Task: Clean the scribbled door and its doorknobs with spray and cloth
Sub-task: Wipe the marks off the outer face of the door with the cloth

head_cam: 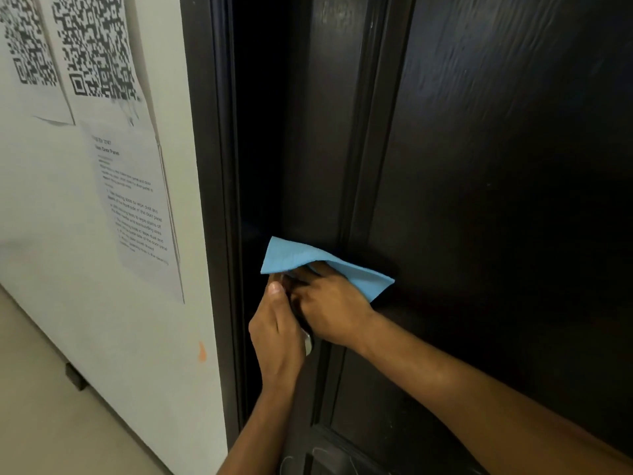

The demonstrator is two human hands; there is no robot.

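My right hand (330,305) lies against the dark brown, wood-grained panelled door (496,166), its fingers curled into the light blue cleaning cloth (294,257) and gripping it; the cloth is bunched over my knuckles, 1 corner sticking out toward the door's edge and another trailing to the right across the panel; my left hand (277,329) sits just beside the right, touching it, fingers wrapped round the door's edge with the thumb pointing up; a small sliver of the silver metal doorknob (308,343) shows between my 2 wrists, and I cannot tell which hand, if either, touches it; the door stands slightly ajar, a black gap between its edge and the dark door frame (219,200); to the left, the white wall (68,269) carries 2 sheets printed with QR codes (96,49) and, below them, 1 sheet of printed text (137,207); an orange smudge (202,351) marks the wall near the frame.
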